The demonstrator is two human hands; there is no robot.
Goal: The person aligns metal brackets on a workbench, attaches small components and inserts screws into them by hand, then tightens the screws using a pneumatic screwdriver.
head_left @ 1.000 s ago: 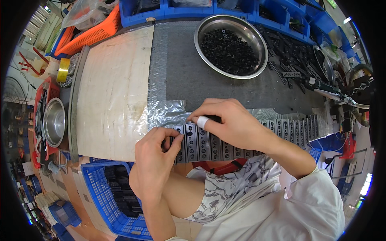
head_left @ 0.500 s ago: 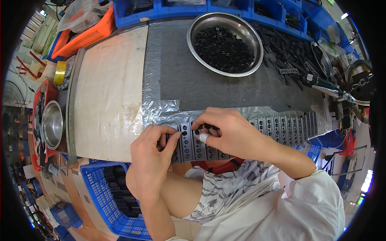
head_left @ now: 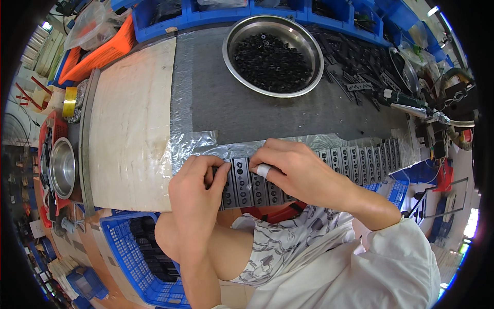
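Observation:
A row of dark metal bars (head_left: 242, 185), each with a line of round holes, lies side by side along the table's near edge. My left hand (head_left: 196, 183) is at the row's left end, thumb and forefinger pinched together by a bar's upper end. Whatever that pinch holds is hidden. My right hand (head_left: 288, 164), with white tape round one finger, reaches over the bars just to the right. Its fingers are curled, with the tips at the upper part of a bar. Small black parts showed inside those fingers a moment ago; the hand now covers them.
A steel bowl (head_left: 315, 77) of small black ring-like parts stands beyond my hands. Loose black strips (head_left: 360, 86) and a dark-handled tool (head_left: 404, 102) lie at the right. Blue bins (head_left: 216, 13) line the back. A blue basket (head_left: 121, 257) stands below the table's left edge.
The view has shifted slightly, moving the table leftward in the picture. My right fingers have turned down against a bar, hiding the black parts seen in them. My left hand keeps its pinch.

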